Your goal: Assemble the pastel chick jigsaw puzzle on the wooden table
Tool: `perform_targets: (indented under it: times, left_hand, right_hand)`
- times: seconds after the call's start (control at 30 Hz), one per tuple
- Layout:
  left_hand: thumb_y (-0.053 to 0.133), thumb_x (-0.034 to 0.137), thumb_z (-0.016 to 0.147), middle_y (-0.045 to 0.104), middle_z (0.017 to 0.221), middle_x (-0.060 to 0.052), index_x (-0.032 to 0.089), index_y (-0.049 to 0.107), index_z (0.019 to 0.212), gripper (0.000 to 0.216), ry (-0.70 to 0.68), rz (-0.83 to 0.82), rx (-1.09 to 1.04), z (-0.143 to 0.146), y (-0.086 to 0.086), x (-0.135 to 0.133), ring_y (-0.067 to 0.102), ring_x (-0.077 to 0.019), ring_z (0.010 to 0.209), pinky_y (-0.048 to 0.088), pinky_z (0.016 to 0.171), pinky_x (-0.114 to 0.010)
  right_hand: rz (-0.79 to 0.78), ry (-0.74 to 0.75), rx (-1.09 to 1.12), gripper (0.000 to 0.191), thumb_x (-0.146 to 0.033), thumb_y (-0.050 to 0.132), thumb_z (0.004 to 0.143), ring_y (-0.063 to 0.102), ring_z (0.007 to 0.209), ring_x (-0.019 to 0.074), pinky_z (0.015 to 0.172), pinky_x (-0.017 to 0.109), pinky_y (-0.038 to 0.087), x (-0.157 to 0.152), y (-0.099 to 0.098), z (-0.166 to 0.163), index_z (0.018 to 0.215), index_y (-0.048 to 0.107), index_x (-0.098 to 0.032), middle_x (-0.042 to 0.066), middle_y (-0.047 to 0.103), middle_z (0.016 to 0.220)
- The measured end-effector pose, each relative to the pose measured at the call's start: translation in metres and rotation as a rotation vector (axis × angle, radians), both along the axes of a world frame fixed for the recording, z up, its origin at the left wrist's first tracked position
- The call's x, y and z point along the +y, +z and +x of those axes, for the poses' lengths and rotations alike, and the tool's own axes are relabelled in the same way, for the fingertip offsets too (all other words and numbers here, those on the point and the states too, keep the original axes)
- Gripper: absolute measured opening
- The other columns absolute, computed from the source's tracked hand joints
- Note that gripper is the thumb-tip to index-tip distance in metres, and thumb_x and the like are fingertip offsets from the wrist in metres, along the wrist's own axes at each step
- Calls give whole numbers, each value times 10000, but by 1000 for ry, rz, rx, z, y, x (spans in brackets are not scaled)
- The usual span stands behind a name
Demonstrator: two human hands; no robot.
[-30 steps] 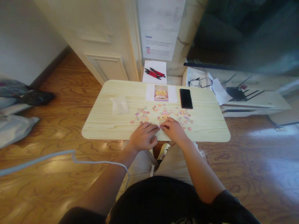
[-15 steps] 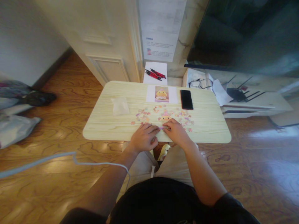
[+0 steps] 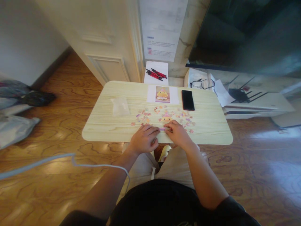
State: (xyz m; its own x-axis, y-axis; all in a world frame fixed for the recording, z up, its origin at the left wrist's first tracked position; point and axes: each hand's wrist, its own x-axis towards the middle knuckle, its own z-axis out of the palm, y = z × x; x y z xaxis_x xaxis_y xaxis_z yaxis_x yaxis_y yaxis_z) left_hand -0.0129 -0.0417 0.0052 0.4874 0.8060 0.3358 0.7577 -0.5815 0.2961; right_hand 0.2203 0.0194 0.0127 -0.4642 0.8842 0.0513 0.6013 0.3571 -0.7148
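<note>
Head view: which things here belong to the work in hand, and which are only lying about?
Belonging:
purple strip between left hand and right hand
partly joined puzzle
loose puzzle pieces
printed picture, probably the reference

Apparently lying about:
phone
red pens
pale packet, use unclear

Left hand [image 3: 145, 138] palm-down at the near edge of the bench [image 3: 101, 121], thumb apart — right hand [image 3: 176, 133] beside it, fingertips [image 3: 167, 125] pinched — forearms [image 3: 199, 172] angling inward.

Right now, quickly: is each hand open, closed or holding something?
Left hand: open, palm down, at one end of a purple strip.
Right hand: curled at its other end; grip cannot be told.
</note>
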Motion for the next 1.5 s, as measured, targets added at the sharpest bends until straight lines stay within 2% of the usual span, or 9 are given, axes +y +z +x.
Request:
perform_targets:
  times: [0.2,0.37,0.73,1.07,1.5]
  left_hand:
    - [625,266,866,699,1316,-96,247,694,1348,488,8,-29,5,0,1,1,596,-315,1188,499,1036,-534]
    - [631,287,873,697,1303,-102,233,695,1345,480,16,-50,7,-1,-2,1,593,-323,1191,491,1046,-559]
    - [607,298,903,694,1293,-98,245,692,1332,441,8,-65,25,-2,-4,2,597,-331,1197,484,1038,-547]
    - [620,295,899,681,1123,-113,223,708,1283,401,15,-55,-2,-1,-3,2,612,-296,1078,512,976,-501]
    - [621,289,900,682,1108,-115,216,712,1275,392,16,-54,-6,-1,-2,2,612,-292,1057,512,962,-498]
  right_hand:
    - [2,-19,38,251,-139,683,910,661,950,170,904,322,568,-2,-1,1,1138,744,-224,52,653,1118]
    - [-14,-50,89,215,-165,689,919,672,958,172,873,314,597,-5,-2,0,1119,737,-229,58,638,1131]
    - [22,-36,50,119,-164,691,929,660,1006,199,926,351,556,-3,1,-2,1022,726,-228,50,645,1059]
    - [25,-45,79,136,-141,700,916,654,973,191,891,334,539,-4,-2,-2,1023,727,-220,46,651,1044]
    - [16,-57,118,132,-143,723,896,665,936,189,856,338,548,-3,-4,-2,1000,731,-223,42,660,1035]
